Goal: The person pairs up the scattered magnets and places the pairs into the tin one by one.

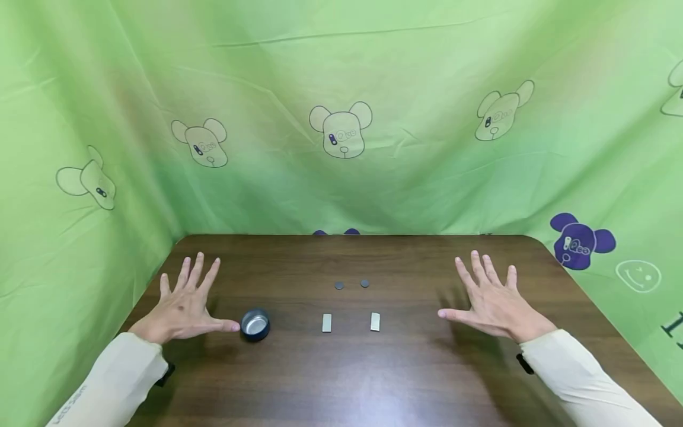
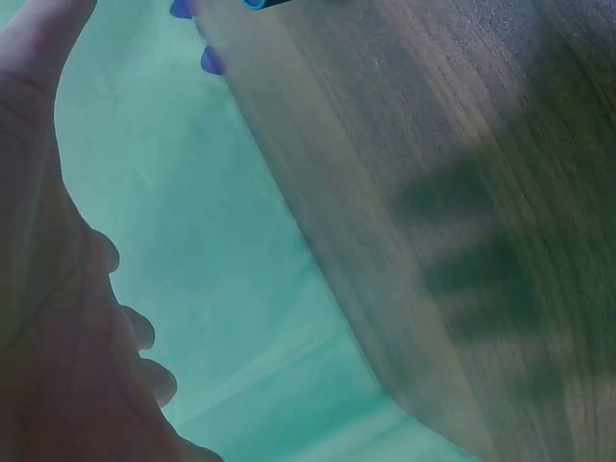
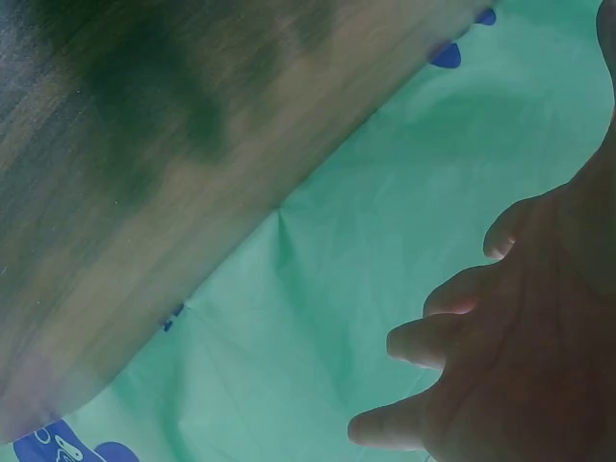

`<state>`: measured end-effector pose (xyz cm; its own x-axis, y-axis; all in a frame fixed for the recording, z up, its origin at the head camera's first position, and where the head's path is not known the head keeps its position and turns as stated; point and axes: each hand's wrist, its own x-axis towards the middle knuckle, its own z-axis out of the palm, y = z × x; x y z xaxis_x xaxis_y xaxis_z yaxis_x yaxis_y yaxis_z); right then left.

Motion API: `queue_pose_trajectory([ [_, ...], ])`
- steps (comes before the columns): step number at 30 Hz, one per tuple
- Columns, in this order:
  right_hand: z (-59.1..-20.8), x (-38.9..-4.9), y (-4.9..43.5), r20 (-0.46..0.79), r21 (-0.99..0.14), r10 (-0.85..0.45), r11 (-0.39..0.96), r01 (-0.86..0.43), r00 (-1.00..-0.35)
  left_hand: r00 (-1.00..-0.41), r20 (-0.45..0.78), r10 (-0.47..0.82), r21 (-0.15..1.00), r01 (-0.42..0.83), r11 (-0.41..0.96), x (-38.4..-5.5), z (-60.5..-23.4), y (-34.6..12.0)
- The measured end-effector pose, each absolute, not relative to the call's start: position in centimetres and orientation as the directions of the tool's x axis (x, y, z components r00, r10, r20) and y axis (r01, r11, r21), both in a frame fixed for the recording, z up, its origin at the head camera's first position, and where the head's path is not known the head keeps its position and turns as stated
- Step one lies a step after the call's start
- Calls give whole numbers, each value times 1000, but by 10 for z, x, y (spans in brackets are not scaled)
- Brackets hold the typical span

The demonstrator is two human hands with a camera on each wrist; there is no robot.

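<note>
Both hands hover over a brown wooden table with fingers spread and nothing held. My left hand (image 1: 184, 311) is at the left, its thumb tip beside a small round dark cup (image 1: 255, 325) with a shiny metal inside. At the right, my right hand (image 1: 496, 305) has its thumb pointing inward. Between the hands lie two pale rectangular pieces, a left one (image 1: 326, 323) and a right one (image 1: 376, 322). Behind them are two small dark grey discs, one (image 1: 339, 286) left of the other (image 1: 365, 283). The left wrist view shows the left palm (image 2: 67, 318); the right wrist view shows the right palm (image 3: 539, 356).
The wooden table (image 1: 341, 379) has rounded far corners. Green cloth (image 1: 341, 196) printed with bear-like heads hangs behind it and along both sides. A dark band (image 1: 525, 363) shows under the right sleeve, and another (image 1: 166, 375) under the left sleeve.
</note>
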<state>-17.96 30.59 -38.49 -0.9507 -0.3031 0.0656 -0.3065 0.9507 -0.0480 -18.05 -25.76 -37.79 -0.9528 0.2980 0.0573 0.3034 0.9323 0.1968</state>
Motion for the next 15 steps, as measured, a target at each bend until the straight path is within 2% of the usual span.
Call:
queue_pose_trajectory([
  [15, -388, -178, 300, 75, -76, -363, 927, -368, -929, -936, 64, 346, 230, 351, 908, -181, -384, -247],
])
